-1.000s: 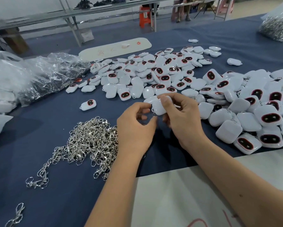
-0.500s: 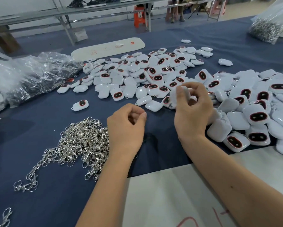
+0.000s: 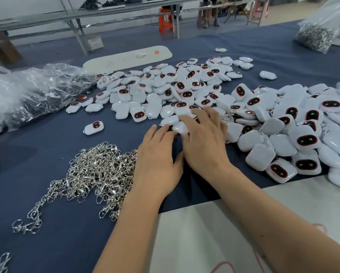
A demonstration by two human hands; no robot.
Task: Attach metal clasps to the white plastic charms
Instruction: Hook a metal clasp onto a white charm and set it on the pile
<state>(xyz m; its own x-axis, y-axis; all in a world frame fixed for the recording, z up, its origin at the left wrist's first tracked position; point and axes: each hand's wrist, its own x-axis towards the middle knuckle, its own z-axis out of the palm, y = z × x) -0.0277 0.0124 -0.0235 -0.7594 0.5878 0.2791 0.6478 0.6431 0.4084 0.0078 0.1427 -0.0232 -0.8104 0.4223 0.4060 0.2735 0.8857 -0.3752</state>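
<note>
White sheet: a pale sheet with red marking [image 3: 214, 243] is laid over the nearest edge of the table, under both forearms.

Blue cloth: a dark blue fabric table cover [image 3: 47, 154] is spread beneath everything, probably so that small parts are kept from sliding.

Metal clasps: a tangled heap of silver metal clasps with rings [image 3: 94, 174] is kept just beside the left wrist, within easy reach; a few strays [image 3: 27, 226] are trailed toward the near left corner.

Left hand: the left hand [image 3: 157, 160] is laid flat on the cloth with fingers stretched forward and nothing held; its fingertips are brought up to the near edge of the charm pile.

Right hand: the right hand [image 3: 202, 142] is spread with straight fingers over the nearest white charms, touching them; no charm is gripped. A fresh charm is judged to be sought.

Charms, unfinished: small rounded white plastic charms with dark red-rimmed oval faces [image 3: 165, 91] are scattered ahead of the hands, apparently awaiting clasps.

Charms, right pile: a denser heap of the same charms [image 3: 295, 133] is banked to the right; metal rings are seen on some, so finished pieces are likely put there.

Plastic bags: crumpled clear bags [image 3: 37, 91] are left at far left, and a bag of metal parts [image 3: 314, 34] at far right, presumably as stock.
</note>
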